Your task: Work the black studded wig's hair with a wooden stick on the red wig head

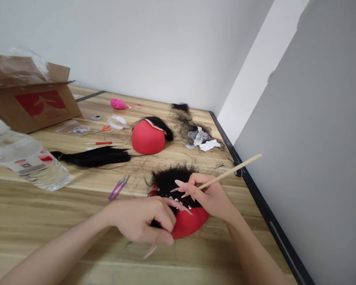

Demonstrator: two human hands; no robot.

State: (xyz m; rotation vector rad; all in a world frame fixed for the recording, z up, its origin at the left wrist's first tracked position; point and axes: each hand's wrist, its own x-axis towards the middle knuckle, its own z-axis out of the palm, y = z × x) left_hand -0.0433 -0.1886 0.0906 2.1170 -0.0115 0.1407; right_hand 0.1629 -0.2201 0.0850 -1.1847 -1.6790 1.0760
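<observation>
In front of me a red dome-shaped form (191, 225) lies on the table, partly covered with black hair (173, 176). Several small shiny pin heads (177, 201) sit in a line where hair meets red. My left hand (150, 219) grips the form's near left side, thumb at its edge and index finger laid across it by the pin heads. Between the thumb and fingers of my right hand (209, 196) is a thin wooden stick (231, 170), slanting up to the right. Its lower tip points at the hair just above the pins.
Behind stands another red dome (148, 137) with black hair. Leftward are purple thread snips (118, 188), a black hair bundle (97, 156), a water bottle (26, 158), a red-handled tool (103, 143) and a cardboard box (41, 105). Crumpled white paper (201, 136) and loose hair lie back right, near a wall.
</observation>
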